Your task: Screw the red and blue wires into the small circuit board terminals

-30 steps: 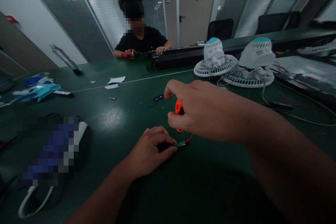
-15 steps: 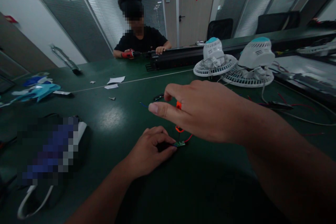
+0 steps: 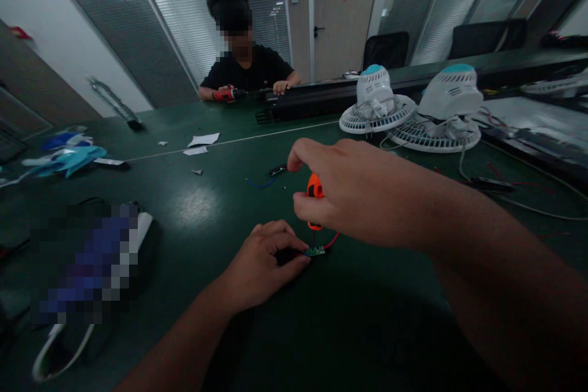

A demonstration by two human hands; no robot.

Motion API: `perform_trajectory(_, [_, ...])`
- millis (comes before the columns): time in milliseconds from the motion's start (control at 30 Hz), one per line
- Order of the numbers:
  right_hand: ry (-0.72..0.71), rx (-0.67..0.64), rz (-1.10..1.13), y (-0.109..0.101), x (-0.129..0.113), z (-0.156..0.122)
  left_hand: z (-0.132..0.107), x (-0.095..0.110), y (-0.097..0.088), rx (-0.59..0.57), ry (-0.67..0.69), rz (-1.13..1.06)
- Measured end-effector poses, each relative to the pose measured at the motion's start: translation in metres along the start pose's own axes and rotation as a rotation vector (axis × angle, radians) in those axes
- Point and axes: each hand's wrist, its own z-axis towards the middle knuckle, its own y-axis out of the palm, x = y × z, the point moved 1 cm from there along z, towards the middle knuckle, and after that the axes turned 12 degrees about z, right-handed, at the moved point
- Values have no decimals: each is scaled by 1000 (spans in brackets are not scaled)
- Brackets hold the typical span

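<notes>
One bare left hand (image 3: 264, 263) pinches the left end of a small green circuit board (image 3: 316, 252) on the dark green counter (image 3: 184, 257), its grip closed between thumb and fingers. The bare right hand (image 3: 358, 190) curls its grip around an orange-and-black screwdriver (image 3: 314, 185), thin shaft pointing down at the board. Rightward runs a red wire (image 3: 332, 241).

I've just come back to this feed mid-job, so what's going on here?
The person's left hand pinches the left end of a small green circuit board at the table. The right hand holds an orange-handled screwdriver roughly upright, its thin shaft pointing down at the board; tip contact is too small to confirm. Across the table, a co-worker holds a red power tool.
</notes>
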Motion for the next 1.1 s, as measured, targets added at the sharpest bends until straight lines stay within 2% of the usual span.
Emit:
perform_trajectory(467, [15,-2,43,0,-1,-1,-1,-3,3,27,8,-6])
perform_trajectory(1100, [1,-13,11,0,0,-3,-1,0,0,-17,-3,-31])
